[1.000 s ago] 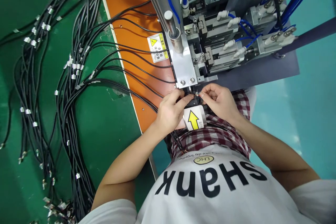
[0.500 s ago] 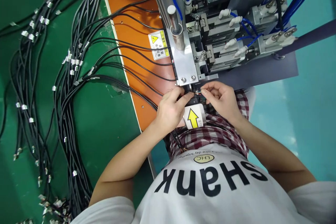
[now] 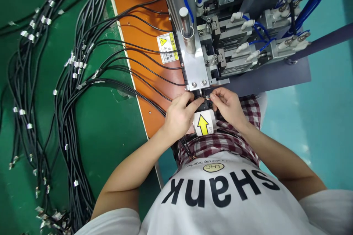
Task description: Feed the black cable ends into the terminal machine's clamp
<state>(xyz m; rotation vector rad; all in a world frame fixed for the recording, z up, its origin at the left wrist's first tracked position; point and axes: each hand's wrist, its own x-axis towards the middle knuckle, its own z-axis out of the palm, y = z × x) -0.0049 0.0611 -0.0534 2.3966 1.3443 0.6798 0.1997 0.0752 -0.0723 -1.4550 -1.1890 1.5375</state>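
Spreading across a dark green mat (image 3: pixel 118 136) on the nine o'clock side, long black cables with silvery tags (image 3: pixel 75 161) ran over a smooth orange board (image 3: pixel 154 123) toward the spot where a person in a white lettered T-shirt (image 3: pixel 220 191) worked. Next came the person's left hand (image 3: pixel 179 115), its thumb extended onto a small black fixture (image 3: pixel 204 105); whether its fingers gripped anything there could not be told. Between the two thumbs lay a short, fine, light-coloured wire end (image 3: pixel 207 97), just beside the left thumb's tip, with the left hand at its eight o'clock. A white label with a yellow arrow (image 3: pixel 203 124) sat at six o'clock, a silver metal plate (image 3: pixel 197 69) near eleven. The right hand (image 3: pixel 227 106), between three and four o'clock, appeared to pinch the wire's near end between thumb and forefinger. The step in hand looked like fine placing of the wire at the fixture; the next move seemed to call for a steady left thumb and a light, exact right pinch.
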